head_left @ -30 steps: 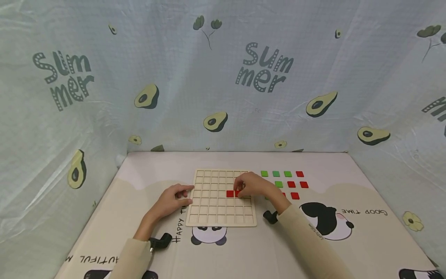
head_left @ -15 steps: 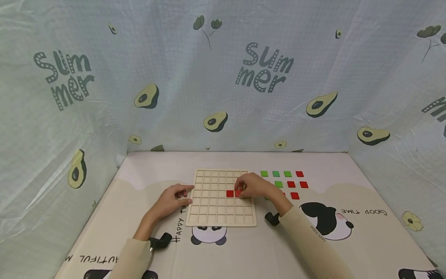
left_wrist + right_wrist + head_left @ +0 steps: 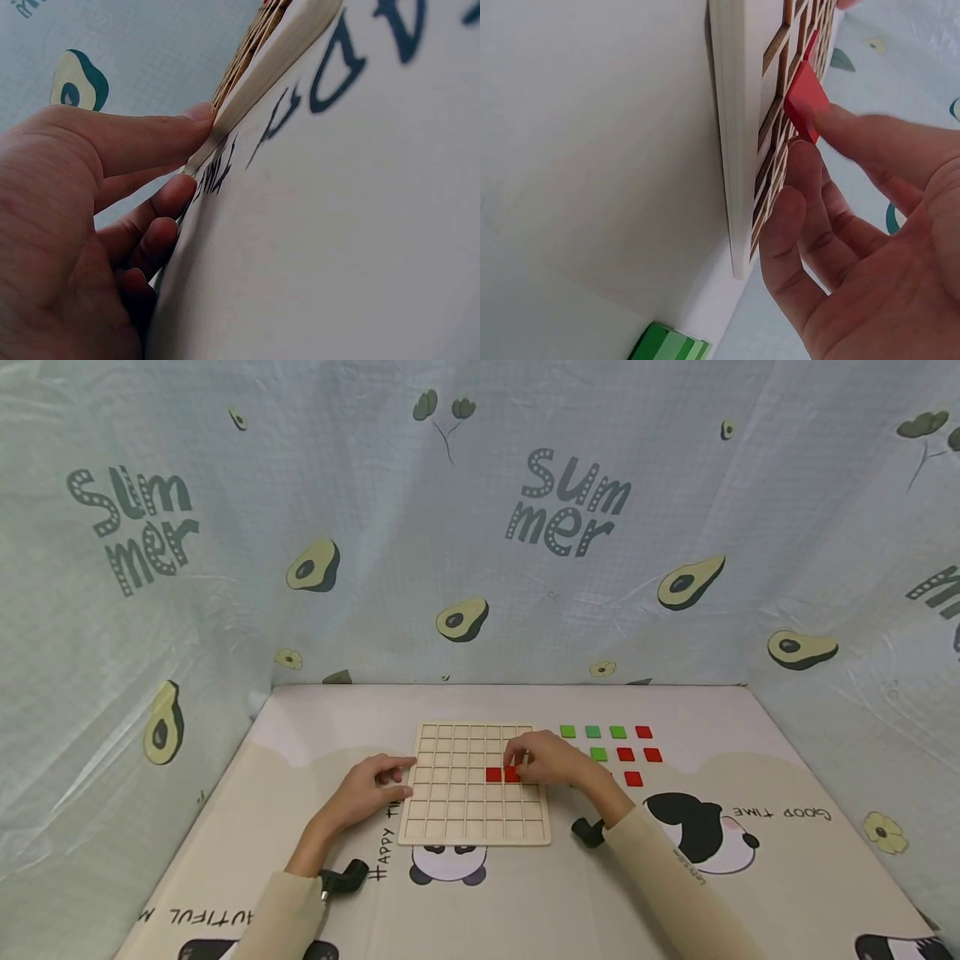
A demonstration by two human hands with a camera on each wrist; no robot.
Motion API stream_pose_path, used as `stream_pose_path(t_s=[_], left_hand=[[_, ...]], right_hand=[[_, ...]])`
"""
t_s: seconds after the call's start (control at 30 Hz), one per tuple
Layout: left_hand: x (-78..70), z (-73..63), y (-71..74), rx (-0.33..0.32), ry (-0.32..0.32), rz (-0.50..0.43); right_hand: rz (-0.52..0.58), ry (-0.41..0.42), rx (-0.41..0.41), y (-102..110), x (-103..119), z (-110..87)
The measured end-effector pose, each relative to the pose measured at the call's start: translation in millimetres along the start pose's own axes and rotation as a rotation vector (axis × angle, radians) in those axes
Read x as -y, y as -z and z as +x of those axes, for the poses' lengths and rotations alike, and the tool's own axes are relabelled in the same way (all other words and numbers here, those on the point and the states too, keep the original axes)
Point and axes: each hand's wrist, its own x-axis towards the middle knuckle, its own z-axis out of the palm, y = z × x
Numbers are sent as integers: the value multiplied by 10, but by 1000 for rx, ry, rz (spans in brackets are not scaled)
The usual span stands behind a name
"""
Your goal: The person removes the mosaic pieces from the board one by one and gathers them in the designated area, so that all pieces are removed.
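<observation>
A pale wooden grid board (image 3: pixel 457 810) lies on the table between both hands. My left hand (image 3: pixel 367 789) rests at its left side, thumb and index finger against the edge; in the left wrist view the other fingers curl loosely. My right hand (image 3: pixel 551 758) is over the right half of the grid. Its thumb and a finger pinch a red square tile (image 3: pixel 808 97), which is tilted against the grid in the right wrist view. One more red tile (image 3: pixel 493 775) lies in the cell just left of it.
Right of the board, loose square tiles lie in rough rows: green tiles (image 3: pixel 597 754) and red tiles (image 3: pixel 633 779), some hidden behind the right hand. A printed cloth (image 3: pixel 465 527) hangs behind and at the sides.
My right hand has shifted very slightly to the right, and more of the pinched red tile shows. The left hand stays at the board's edge. The head view has moved slightly.
</observation>
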Motion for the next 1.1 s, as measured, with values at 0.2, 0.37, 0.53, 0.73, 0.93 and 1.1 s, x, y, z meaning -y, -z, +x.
stream_pose_path(t_s=[0.2, 0.37, 0.53, 0.73, 0.93, 1.1], left_hand=[[2, 1, 3, 1, 1, -7], [6, 0, 6, 1, -8, -7], [13, 7, 2, 0, -4, -4], [4, 16, 1, 3, 0, 2], [-15, 14, 8, 0, -6, 21], [-12, 8, 11, 3, -3, 22]], right_hand=[[31, 0, -7, 26, 33, -33], [33, 5, -7, 36, 40, -43], [43, -10, -8, 26, 37, -47], [79, -40, -30, 26, -2, -69], [109, 0, -42, 105, -12, -138], [130, 0, -48, 172, -46, -218]])
